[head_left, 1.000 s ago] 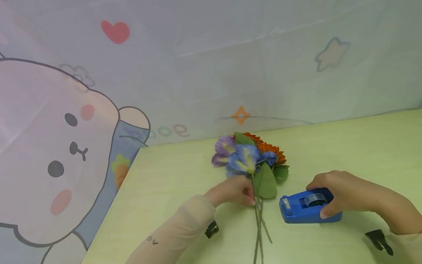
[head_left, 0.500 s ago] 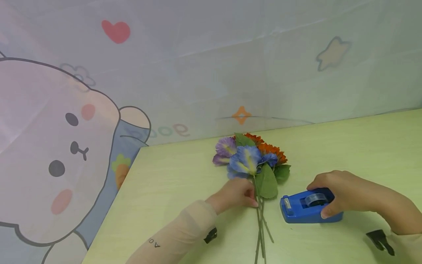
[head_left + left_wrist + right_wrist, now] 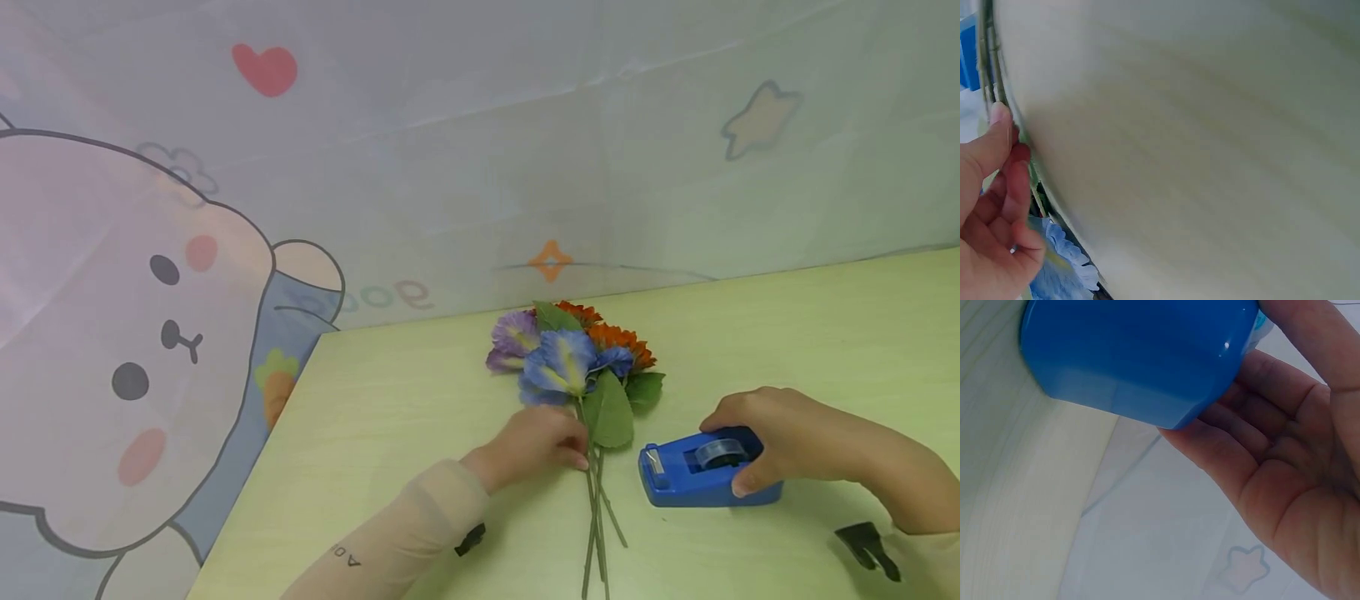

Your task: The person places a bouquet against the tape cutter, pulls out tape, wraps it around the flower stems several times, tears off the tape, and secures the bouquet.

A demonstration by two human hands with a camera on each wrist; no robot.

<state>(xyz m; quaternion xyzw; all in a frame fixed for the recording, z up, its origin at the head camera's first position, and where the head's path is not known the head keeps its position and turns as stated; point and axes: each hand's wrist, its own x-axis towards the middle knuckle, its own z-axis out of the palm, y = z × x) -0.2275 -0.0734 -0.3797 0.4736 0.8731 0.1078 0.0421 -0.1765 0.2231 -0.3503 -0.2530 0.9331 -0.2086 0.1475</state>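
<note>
Bunched flowers lie on the table: a blue flower (image 3: 558, 362) in front, a purple one (image 3: 513, 335) at its left and orange ones (image 3: 618, 340) behind, with green leaves (image 3: 610, 414). My left hand (image 3: 536, 443) pinches their thin stems (image 3: 592, 525) just below the blooms; the left wrist view shows thumb and fingertips meeting at the stems (image 3: 986, 56). To the right, my right hand (image 3: 787, 437) grips the back end of a blue tape dispenser (image 3: 690, 490) holding a clear tape roll (image 3: 722, 452). The right wrist view shows the hand (image 3: 1285, 481) against the dispenser's smooth blue body (image 3: 1141, 356).
A pale yellow wooden table (image 3: 375, 400) carries everything. Behind it and at the left hangs a printed cloth (image 3: 450, 150) with a cartoon bear. Black straps (image 3: 868, 550) dangle near both wrists. The dispenser stands a short gap right of the flowers.
My left hand and the stems have shifted very slightly right, and the lower stem ends lie a little farther right. The right hand stays on the tape dispenser, which keeps its place.
</note>
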